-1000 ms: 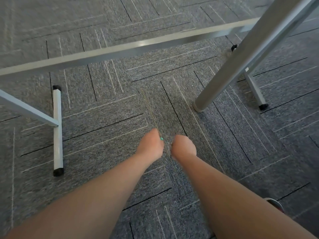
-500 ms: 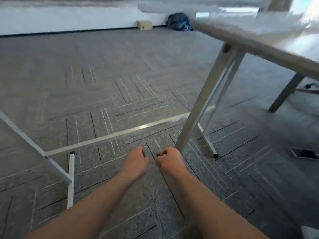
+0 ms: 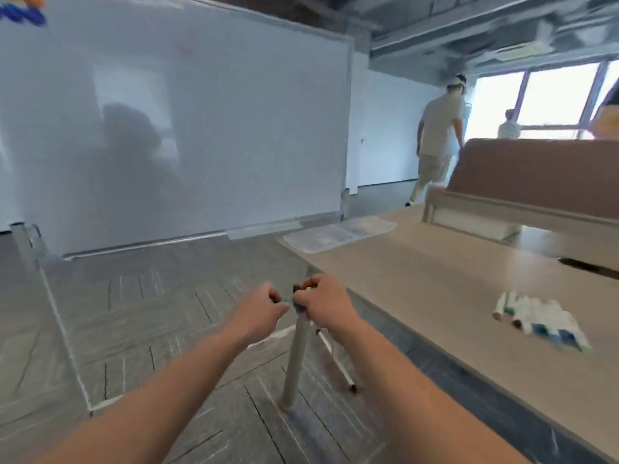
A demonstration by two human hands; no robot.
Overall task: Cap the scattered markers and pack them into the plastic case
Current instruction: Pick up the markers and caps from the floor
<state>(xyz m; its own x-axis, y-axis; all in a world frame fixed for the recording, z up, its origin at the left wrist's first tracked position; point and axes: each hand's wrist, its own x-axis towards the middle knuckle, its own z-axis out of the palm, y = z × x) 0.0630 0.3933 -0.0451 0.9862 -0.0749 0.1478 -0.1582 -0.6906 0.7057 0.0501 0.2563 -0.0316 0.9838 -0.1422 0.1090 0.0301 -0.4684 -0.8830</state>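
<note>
Marker, green, held betw. both hands over carpet: left hand and right hand each pinch 1 end, prob. capping. Other markers lie grouped on table, not yet in clear case at far corner.

No text, label, brand or number could be read. The whiteboard carried a faint reddish mark near its top, and orange and blue scribbles showed at the upper left edge of the view. All of these were too blurred to make out as writing. The markers lying on the desk showed only smeared bands of colour on their barrels, with no legible print.
</note>
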